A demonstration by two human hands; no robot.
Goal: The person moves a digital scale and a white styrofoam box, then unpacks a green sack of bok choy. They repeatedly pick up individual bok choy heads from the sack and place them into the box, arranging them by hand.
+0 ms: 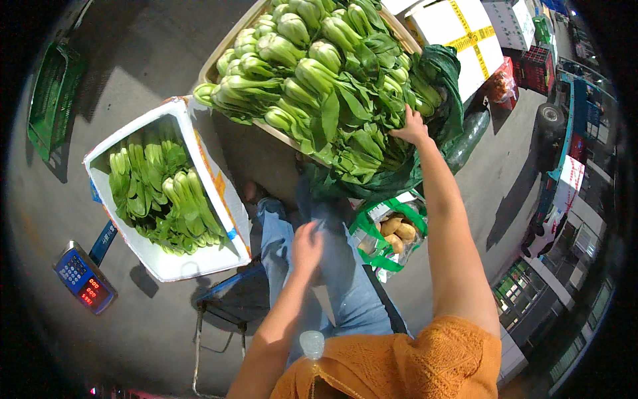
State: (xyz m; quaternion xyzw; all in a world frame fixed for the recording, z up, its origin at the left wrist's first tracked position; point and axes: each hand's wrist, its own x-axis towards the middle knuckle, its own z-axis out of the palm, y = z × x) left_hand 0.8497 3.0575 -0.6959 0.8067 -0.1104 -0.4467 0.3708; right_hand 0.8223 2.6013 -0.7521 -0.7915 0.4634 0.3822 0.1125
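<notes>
My right hand (413, 128) reaches to the near right side of a wide tan container (281, 133) heaped with bok choy (319, 75). Its thumb and fingers are spread against the leaves, and some fingertips are hidden, so a grip cannot be confirmed. Over my lap hangs my left hand (307, 248), slightly blurred, thumb apart from the fingers and nothing visible in it. Dark green netting (441, 65) is gathered around the container's right and near edges. To the left, a white foam box (174, 267) holds several bok choy (167, 194) laid in rows.
The foam box stands by a scale display (85, 278) with lit red digits. A stool (234, 299) is beside my legs. Potatoes (397, 230) fill a green-edged bag (369, 234). A winter melon (467, 141), taped white box (461, 40) and green crate (52, 99) lie around.
</notes>
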